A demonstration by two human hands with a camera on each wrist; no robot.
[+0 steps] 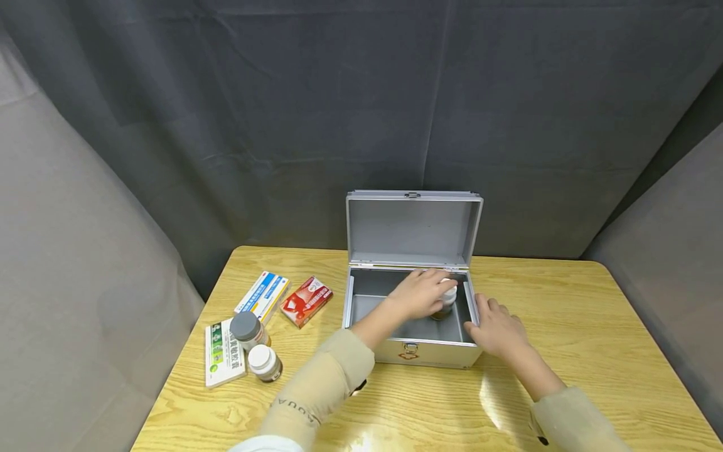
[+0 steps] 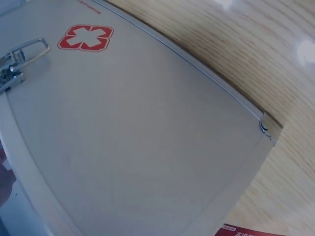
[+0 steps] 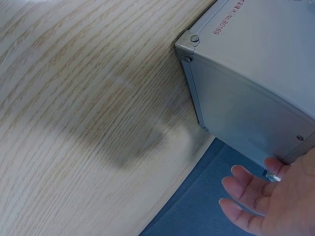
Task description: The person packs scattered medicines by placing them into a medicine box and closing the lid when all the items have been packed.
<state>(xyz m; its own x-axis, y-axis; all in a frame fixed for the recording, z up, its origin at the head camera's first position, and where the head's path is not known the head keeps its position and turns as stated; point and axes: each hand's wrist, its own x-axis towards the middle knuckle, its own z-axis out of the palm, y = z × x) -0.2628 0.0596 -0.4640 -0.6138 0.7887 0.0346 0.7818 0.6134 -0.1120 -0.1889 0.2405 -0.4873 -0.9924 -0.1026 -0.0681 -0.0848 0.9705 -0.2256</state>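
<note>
An aluminium first-aid case [image 1: 426,353] stands on the table with its lid raised at the back. My left hand [image 1: 419,294] reaches over the front rim into it, thumb and fingers around a white-capped pill bottle [image 1: 449,296]. The bottle is upright in the right part of the case, its lower part dark. In the left wrist view the case's front panel [image 2: 133,118] shows a red cross emblem and a metal latch. My right hand [image 1: 499,326] rests at the case's right rim, fingers loosely spread; the right wrist view shows this hand [image 3: 275,201] beside the side wall.
On the table [image 1: 542,301], left of the case, lie a red medicine box [image 1: 307,302], a blue-and-white box [image 1: 263,295] and a green-and-white box [image 1: 224,353]. A grey-capped bottle [image 1: 248,329] and another white-capped bottle [image 1: 264,363] stand near them. A dark curtain [image 1: 282,125] hangs behind.
</note>
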